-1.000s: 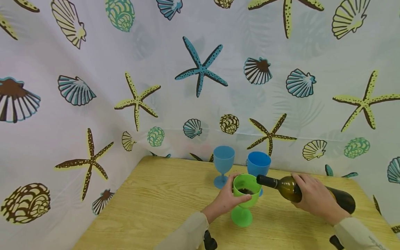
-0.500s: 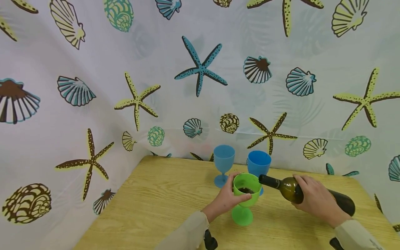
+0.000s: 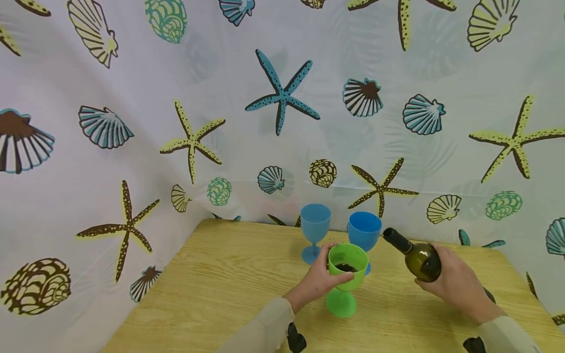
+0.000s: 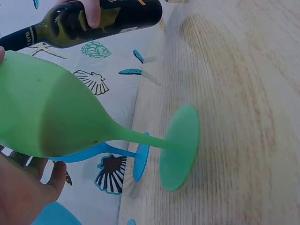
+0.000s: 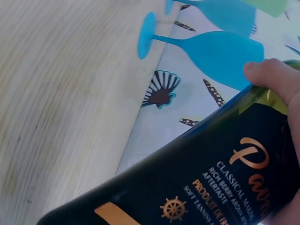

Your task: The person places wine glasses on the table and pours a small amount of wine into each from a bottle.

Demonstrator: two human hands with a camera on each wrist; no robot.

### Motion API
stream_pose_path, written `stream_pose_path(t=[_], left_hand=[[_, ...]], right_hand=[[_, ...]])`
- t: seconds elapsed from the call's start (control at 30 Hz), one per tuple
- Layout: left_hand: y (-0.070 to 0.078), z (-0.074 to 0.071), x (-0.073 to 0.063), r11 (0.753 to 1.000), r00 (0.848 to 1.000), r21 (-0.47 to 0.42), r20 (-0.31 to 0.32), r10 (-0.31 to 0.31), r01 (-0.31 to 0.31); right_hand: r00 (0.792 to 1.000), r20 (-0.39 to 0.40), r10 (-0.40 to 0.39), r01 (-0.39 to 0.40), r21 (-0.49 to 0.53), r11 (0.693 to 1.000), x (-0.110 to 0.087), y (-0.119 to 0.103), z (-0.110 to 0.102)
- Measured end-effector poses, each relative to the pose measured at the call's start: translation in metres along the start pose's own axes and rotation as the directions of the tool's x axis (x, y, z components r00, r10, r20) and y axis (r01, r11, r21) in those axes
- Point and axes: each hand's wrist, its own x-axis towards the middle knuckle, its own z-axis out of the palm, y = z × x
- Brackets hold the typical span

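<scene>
My left hand [image 3: 315, 282] holds a green goblet [image 3: 356, 279] by its bowl, thumb across the near side and fingers behind. The goblet is upright above its round foot, with dark liquid [image 3: 346, 267] low inside. To the right, my right hand [image 3: 461, 287] grips a dark green wine bottle [image 3: 419, 260] around its body. The bottle leans, its mouth raised up and to the left, apart from the goblet's rim. Its black label [image 5: 206, 173] with copper lettering shows in the right wrist view. The hand hides most of the bottle's lower part in the head view.
Behind the green goblet stand two blue goblets, a lighter one [image 3: 315, 220] on the left and a deeper blue one [image 3: 364, 230] partly hidden on the right. A wood-grain table [image 3: 220, 274] carries everything. A curtain [image 3: 309, 142] printed with shells and starfish hangs behind.
The bottle's neck has swung up and right, away from the green goblet's rim, as my right hand turned it. My left hand and the goblet have stayed nearly still.
</scene>
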Motion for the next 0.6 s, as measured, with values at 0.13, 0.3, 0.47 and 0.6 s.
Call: stream_pose_path(t=[0.13, 0.3, 0.47, 0.6], left_hand=[[-0.002, -0.001, 0.000, 1.000, 1.000, 0.001, -0.003, 0.003, -0.003], [-0.002, 0.000, 0.000, 1.000, 1.000, 0.002, -0.006, 0.003, -0.003], [-0.001, 0.000, -0.002, 1.000, 1.000, -0.007, -0.007, 0.003, -0.003], [0.000, -0.001, -0.002, 1.000, 1.000, 0.002, -0.012, 0.007, -0.007]], right_hand=[[0.997, -0.016, 0.071, -0.071, 0.035, 0.997, -0.001, -0.002, 0.000], [0.988, -0.052, 0.146, -0.140, 0.103, 0.985, -0.001, -0.004, -0.001], [0.965, -0.089, 0.247, -0.225, 0.202, 0.953, 0.000, -0.008, -0.003], [0.947, -0.111, 0.301, -0.267, 0.250, 0.931, 0.002, -0.012, -0.004]])
